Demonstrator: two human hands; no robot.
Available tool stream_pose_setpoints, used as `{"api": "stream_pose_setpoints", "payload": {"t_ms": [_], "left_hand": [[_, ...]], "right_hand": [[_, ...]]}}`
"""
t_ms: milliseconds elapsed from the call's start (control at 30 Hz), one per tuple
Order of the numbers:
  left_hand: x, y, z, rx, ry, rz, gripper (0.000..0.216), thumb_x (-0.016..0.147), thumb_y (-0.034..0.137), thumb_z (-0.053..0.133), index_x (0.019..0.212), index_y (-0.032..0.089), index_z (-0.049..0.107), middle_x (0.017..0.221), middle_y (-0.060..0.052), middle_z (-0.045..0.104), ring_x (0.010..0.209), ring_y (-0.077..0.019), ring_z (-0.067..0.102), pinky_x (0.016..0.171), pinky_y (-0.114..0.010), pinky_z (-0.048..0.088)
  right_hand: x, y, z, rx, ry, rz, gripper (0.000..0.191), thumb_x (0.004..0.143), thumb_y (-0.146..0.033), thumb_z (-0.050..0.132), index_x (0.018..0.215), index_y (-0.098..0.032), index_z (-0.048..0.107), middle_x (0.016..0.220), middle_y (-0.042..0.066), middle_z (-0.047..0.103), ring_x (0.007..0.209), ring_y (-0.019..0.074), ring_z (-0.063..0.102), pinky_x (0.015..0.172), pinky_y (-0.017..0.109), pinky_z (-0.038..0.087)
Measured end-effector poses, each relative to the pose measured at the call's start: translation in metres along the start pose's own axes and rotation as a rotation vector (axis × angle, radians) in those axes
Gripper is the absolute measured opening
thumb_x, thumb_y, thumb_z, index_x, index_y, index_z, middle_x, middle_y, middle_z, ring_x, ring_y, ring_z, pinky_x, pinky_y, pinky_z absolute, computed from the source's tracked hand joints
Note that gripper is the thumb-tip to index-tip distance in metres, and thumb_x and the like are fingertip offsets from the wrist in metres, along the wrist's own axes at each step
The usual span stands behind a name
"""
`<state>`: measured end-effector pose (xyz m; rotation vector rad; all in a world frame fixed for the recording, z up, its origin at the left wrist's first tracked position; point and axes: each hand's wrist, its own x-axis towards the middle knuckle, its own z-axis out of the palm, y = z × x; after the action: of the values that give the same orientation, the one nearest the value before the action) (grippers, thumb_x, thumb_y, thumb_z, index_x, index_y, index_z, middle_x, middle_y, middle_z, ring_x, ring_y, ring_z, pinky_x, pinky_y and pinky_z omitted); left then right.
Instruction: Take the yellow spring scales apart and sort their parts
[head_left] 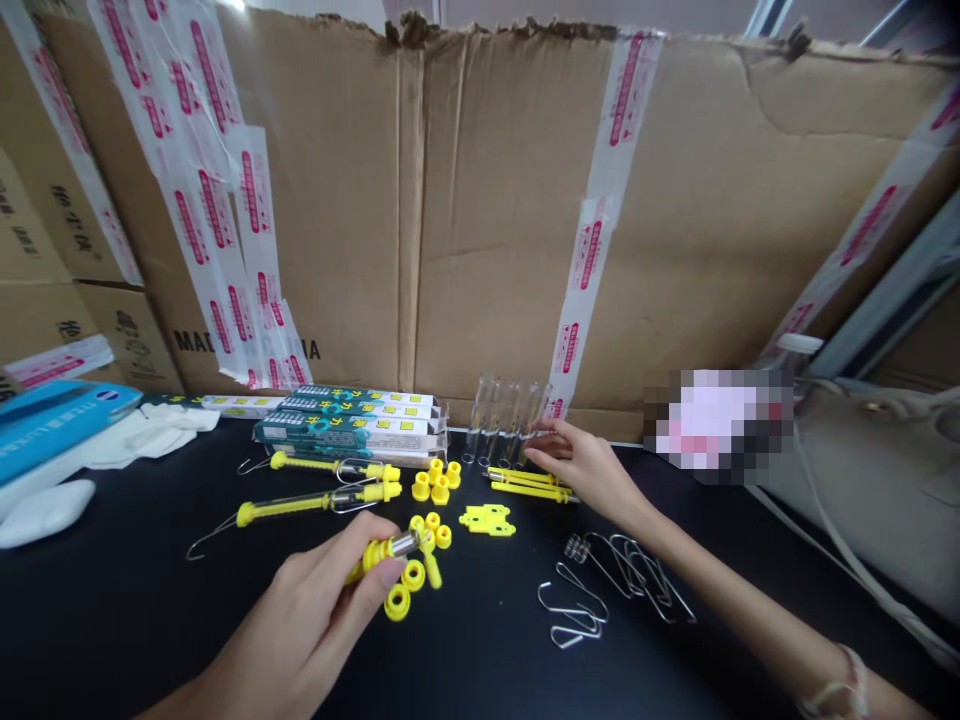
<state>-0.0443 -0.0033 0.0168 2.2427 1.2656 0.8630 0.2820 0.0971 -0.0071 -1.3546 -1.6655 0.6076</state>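
Note:
My left hand (330,590) is closed on a yellow spring scale part (375,553) with a metal end; its lower length is hidden in the hand. My right hand (581,462) reaches to the upright clear tubes (491,420), thumb and fingers around the rightmost clear tube (535,405). Just below those fingers lie yellow rods (529,486) with metal ends. Near my left hand are yellow ring caps (397,602), small yellow caps (439,489) and a yellow peg (433,570). Flat yellow pieces (487,519) lie between my hands.
Two spring scales (315,503) with hooks lie at left, before stacked printed boxes (349,425). Metal hooks (577,610) lie near my right forearm. A tall cardboard wall (495,230) closes off the back. At far left are a blue package (60,430) and white tissues (142,440).

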Motion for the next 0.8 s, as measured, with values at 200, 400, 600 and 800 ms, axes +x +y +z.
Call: {"api": "stream_pose_setpoints", "payload": {"t_ms": [200, 400, 600, 800], "left_hand": [[-0.0017, -0.0036, 0.0034, 0.012, -0.032, -0.032, 0.033, 0.102, 0.049, 0.037, 0.095, 0.027, 0.061, 0.076, 0.005, 0.065, 0.065, -0.0124, 0.062, 0.058, -0.018, 0.047], [-0.0007, -0.0051, 0.0059, 0.020, -0.041, -0.015, 0.028, 0.101, 0.044, 0.041, 0.095, 0.027, 0.062, 0.075, 0.005, 0.067, 0.064, -0.0116, 0.064, 0.057, -0.017, 0.047], [-0.0021, -0.0031, 0.0052, 0.033, -0.089, -0.031, 0.033, 0.102, 0.049, 0.035, 0.096, 0.027, 0.058, 0.072, 0.006, 0.066, 0.062, -0.0110, 0.063, 0.057, -0.018, 0.046], [-0.0010, -0.0034, 0.0060, 0.046, -0.098, 0.000, 0.032, 0.103, 0.048, 0.034, 0.093, 0.027, 0.057, 0.069, 0.006, 0.063, 0.058, -0.0112, 0.061, 0.054, -0.018, 0.043]], "right_hand": [[-0.0044, 0.0070, 0.0057, 0.018, 0.014, 0.005, 0.032, 0.080, -0.040, 0.071, 0.105, -0.022, 0.064, 0.093, 0.008, 0.081, 0.089, 0.0273, 0.078, 0.084, 0.044, 0.064], [-0.0044, 0.0037, 0.0095, -0.022, 0.015, -0.005, 0.028, 0.078, -0.042, 0.071, 0.096, -0.022, 0.065, 0.089, 0.008, 0.081, 0.089, 0.0291, 0.078, 0.086, 0.045, 0.062], [-0.0054, 0.0020, 0.0077, -0.079, 0.009, -0.029, 0.020, 0.080, -0.041, 0.069, 0.088, -0.023, 0.066, 0.088, 0.007, 0.080, 0.087, 0.0282, 0.077, 0.085, 0.044, 0.060], [-0.0068, 0.0029, 0.0068, -0.109, 0.018, -0.027, 0.019, 0.080, -0.039, 0.069, 0.089, -0.023, 0.068, 0.091, 0.008, 0.080, 0.088, 0.0276, 0.077, 0.083, 0.043, 0.061]]}}
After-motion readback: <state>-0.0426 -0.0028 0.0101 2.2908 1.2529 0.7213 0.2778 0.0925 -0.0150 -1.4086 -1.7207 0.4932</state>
